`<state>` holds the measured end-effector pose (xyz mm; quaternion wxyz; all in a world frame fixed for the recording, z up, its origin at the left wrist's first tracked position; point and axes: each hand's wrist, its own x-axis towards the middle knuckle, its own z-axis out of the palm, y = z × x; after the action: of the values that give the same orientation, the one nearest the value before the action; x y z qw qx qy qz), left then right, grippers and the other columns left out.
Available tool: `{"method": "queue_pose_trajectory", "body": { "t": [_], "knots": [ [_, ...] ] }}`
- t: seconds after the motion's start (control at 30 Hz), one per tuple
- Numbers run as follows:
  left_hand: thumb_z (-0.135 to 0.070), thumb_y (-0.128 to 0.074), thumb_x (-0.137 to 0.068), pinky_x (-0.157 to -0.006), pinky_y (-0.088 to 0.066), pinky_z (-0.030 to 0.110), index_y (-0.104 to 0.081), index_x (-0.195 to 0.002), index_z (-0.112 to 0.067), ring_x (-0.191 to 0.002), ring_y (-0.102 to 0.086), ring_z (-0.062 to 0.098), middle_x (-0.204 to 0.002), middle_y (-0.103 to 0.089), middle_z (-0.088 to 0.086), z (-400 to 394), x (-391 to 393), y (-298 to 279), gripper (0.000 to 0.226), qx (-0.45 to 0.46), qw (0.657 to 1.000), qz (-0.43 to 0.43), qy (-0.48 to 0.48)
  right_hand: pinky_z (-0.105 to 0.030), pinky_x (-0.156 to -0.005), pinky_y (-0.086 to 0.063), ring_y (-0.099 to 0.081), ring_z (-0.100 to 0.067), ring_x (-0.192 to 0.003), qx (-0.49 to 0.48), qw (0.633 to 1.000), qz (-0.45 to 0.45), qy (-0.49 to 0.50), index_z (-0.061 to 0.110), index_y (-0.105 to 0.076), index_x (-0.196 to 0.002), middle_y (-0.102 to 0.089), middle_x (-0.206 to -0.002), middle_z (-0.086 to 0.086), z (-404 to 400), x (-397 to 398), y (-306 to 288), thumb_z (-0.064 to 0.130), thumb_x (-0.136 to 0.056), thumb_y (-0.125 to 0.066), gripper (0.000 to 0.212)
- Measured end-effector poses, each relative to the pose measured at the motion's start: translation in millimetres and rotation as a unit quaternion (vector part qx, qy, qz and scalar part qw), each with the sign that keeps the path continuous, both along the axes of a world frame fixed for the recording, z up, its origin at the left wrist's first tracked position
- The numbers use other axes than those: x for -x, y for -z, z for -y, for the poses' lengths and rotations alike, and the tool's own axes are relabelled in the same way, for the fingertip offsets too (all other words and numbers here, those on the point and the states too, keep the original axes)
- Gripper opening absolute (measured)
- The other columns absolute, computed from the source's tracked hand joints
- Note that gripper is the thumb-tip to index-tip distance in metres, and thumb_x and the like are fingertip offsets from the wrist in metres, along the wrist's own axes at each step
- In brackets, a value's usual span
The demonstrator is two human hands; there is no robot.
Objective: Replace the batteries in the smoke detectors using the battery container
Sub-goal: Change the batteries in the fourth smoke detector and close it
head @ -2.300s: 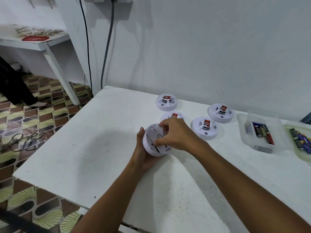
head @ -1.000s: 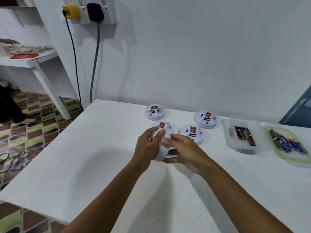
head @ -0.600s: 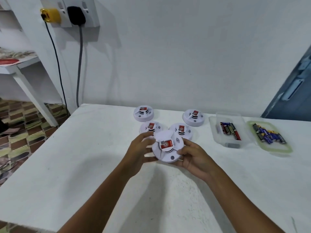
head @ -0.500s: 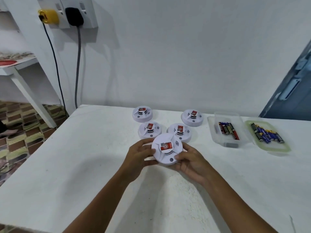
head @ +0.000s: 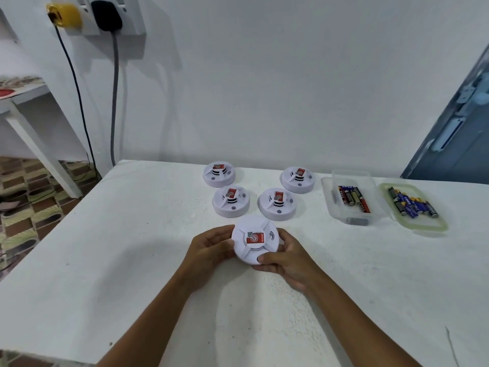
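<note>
While both hands grip it from either side, a white smoke detector (head: 254,240) sits face-up at the centre of the frame, low over the white table (head: 105,260); whether its base touches the surface cannot be told. The left hand (head: 209,251) curls its fingers round the left rim, and the right hand (head: 287,259) wraps the right rim with its thumb pressed on the lower front edge. A red label marks the middle of the held detector's face. Just above it in the frame, four more smoke detectors lie face-up on the table: two in a nearer row, the left one (head: 231,201) and the right one (head: 277,204), and two farther back near the wall, the left one (head: 219,174) and the right one (head: 298,179). Each carries a small red label. To the right of centre, a clear plastic battery container (head: 341,215) holds several red-and-black batteries (head: 353,197) and a grey one at its near end. Just beside it, farther right, its lid (head: 434,226) lies flat and carries a cluster of blue batteries (head: 411,202). At the upper left of the frame, a yellow plug (head: 63,14) and a black plug (head: 106,15) sit in a wall socket, their cords hanging down past the table's edge.
</note>
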<state>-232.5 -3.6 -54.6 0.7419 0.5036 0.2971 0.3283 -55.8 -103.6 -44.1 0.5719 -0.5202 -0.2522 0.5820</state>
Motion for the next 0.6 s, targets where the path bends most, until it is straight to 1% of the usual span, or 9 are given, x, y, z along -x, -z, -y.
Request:
{"method": "queue_pose_trajectory", "body": {
  "t": [0.13,0.2,0.27,0.4,0.5,0.6],
  "knots": [
    [-0.006,-0.061,-0.08,-0.095,-0.051,0.05,-0.063,-0.118,0.004,-0.111,-0.061,0.042,-0.12,-0.064,0.025,-1,3,3,0.04,0.022,1.0,0.019,0.004,-0.05,-0.081,-0.057,-0.067,-0.034,-0.101,-0.007,1.0,0.004,0.0,0.01,-0.056,-0.119,-0.068,-0.114,-0.015,1,0,4,-0.018,-0.074,-0.067,0.054],
    [-0.009,-0.057,-0.083,-0.097,-0.048,0.053,-0.06,-0.121,0.007,-0.113,-0.059,0.043,-0.122,-0.062,0.026,-1,3,5,0.041,0.027,0.999,0.03,0.008,-0.05,-0.08,-0.057,-0.067,-0.034,-0.101,-0.011,1.0,0.007,0.004,0.01,-0.056,-0.119,-0.068,-0.114,-0.015,1,0,6,-0.019,-0.075,-0.066,0.054],
    [-0.011,-0.055,-0.084,-0.097,-0.048,0.053,-0.057,-0.123,0.01,-0.114,-0.058,0.045,-0.123,-0.061,0.027,-3,4,7,0.044,0.035,0.999,0.038,0.009,-0.048,-0.077,-0.058,-0.068,-0.033,-0.099,-0.014,1.0,0.014,0.009,0.01,-0.057,-0.118,-0.069,-0.111,-0.014,1,1,6,-0.02,-0.074,-0.065,0.054],
    [-0.021,-0.062,-0.079,-0.096,-0.049,0.052,-0.053,-0.125,0.012,-0.117,-0.056,0.045,-0.126,-0.058,0.029,-5,5,10,0.058,0.058,0.997,0.059,0.009,-0.044,-0.074,-0.058,-0.068,-0.031,-0.098,-0.017,0.999,0.036,0.012,0.01,-0.058,-0.115,-0.069,-0.109,-0.012,1,3,5,-0.021,-0.073,-0.065,0.053],
    [-0.021,-0.059,-0.08,-0.095,-0.05,0.049,-0.054,-0.125,0.012,-0.116,-0.057,0.043,-0.127,-0.057,0.03,-7,4,12,0.056,0.059,0.996,0.059,0.007,-0.045,-0.075,-0.058,-0.067,-0.033,-0.101,-0.016,0.999,0.039,0.012,0.01,-0.058,-0.115,-0.068,-0.112,-0.014,1,3,6,-0.019,-0.074,-0.065,0.051],
    [-0.027,-0.063,-0.075,-0.095,-0.05,0.049,-0.054,-0.124,0.012,-0.116,-0.057,0.043,-0.126,-0.058,0.029,-6,3,11,0.064,0.06,0.996,0.064,0.006,-0.043,-0.074,-0.059,-0.068,-0.032,-0.099,-0.015,0.999,0.03,0.01,0.008,-0.056,-0.117,-0.067,-0.112,-0.015,1,2,5,-0.02,-0.076,-0.064,0.051]
  ]
}}
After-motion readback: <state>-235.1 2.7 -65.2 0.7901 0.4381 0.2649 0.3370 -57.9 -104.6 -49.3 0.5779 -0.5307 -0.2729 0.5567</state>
